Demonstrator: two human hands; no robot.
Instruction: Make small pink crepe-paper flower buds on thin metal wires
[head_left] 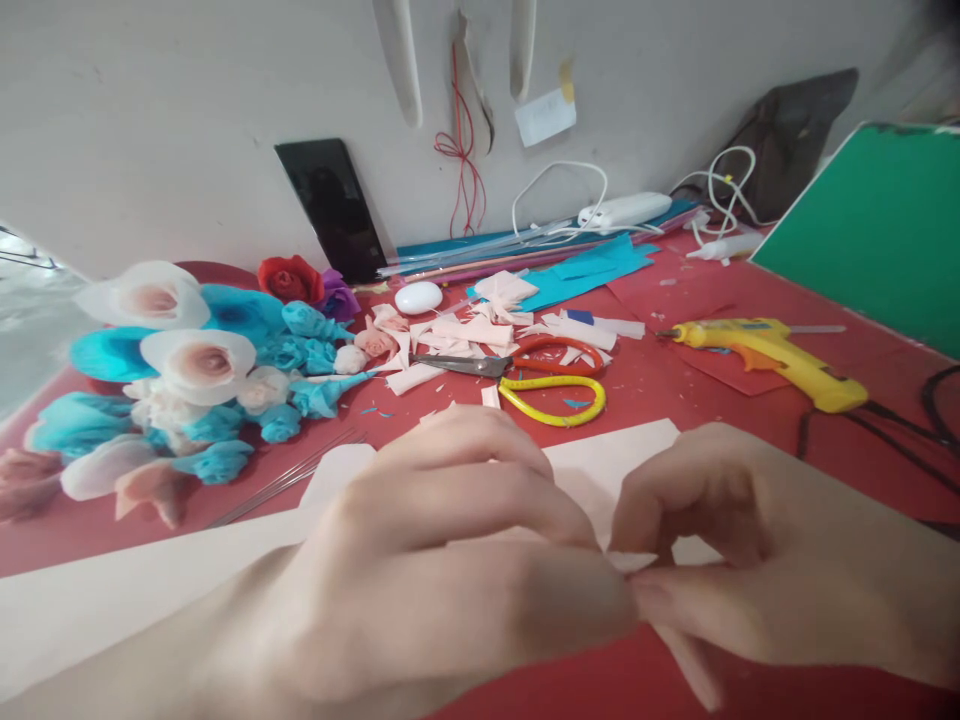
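My left hand (450, 560) crosses the foreground with its fingers curled, the tips reaching toward my right hand (772, 560). The thumb and fingers of my right hand pinch a pale pink paper strip (688, 668), which hangs down below the thumb. A small pale tip of it shows between the two hands. The left fingertips are closed at the same spot, but what lies inside them is mostly hidden. Beneath the hands is a sheet of white paper (600, 465) on the red tabletop (750, 450).
Scissors (551, 385) with red and yellow handles lie beyond my hands, beside pink paper scraps (465, 335). Paper flowers (202, 365) crowd the left, near thin wires (289, 485). A yellow glue gun (780, 360) lies right, below a green board (877, 230). A phone (330, 205) leans on the wall.
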